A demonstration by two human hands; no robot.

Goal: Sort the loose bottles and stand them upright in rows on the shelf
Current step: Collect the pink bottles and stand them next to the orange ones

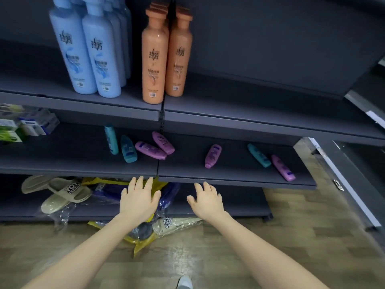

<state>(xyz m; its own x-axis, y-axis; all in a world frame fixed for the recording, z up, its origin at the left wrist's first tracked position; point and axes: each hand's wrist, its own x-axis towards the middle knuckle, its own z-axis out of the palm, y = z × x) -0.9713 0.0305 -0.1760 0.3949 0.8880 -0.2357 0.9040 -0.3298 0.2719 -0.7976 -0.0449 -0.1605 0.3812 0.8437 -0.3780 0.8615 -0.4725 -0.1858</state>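
- Left hand (138, 200): palm down, fingers straight and spread, nothing in it. The fingertips reach the front lip of the middle shelf (83, 165); contact cannot be told.
- Right hand (206, 202): palm down, fingers loosely spread, nothing held. It hovers just below and in front of the same lip.
- Seven small bottles are scattered on the middle shelf, not in rows.
- Left cluster: the leftmost teal bottle (111, 139) is farthest back; upright or lying cannot be told from this angle. The second teal bottle (128, 150) lies just beside it.
- Next right, the near purple bottle (150, 150) and far purple bottle (163, 142) lie on their sides, touching, at the seam between shelf sections.
- Right section: the lone purple bottle (213, 156) lies with its narrow end toward the front edge, apart from the rest.
- Far right: the right teal bottle (259, 155) and right purple bottle (283, 167) lie slanted, just beside each other.
- On the upper shelf (250, 105), tall blue bottles (89, 49) stand upright in files, with tall orange bottles (155, 59) upright beside them.
- Stacked boxes (27, 124) sit at the far left of the middle shelf.
- On the bottom shelf, beige slippers (62, 192) lie in clear plastic.
- Yellow-edged bags (143, 243) spill onto the wooden floor (291, 236).
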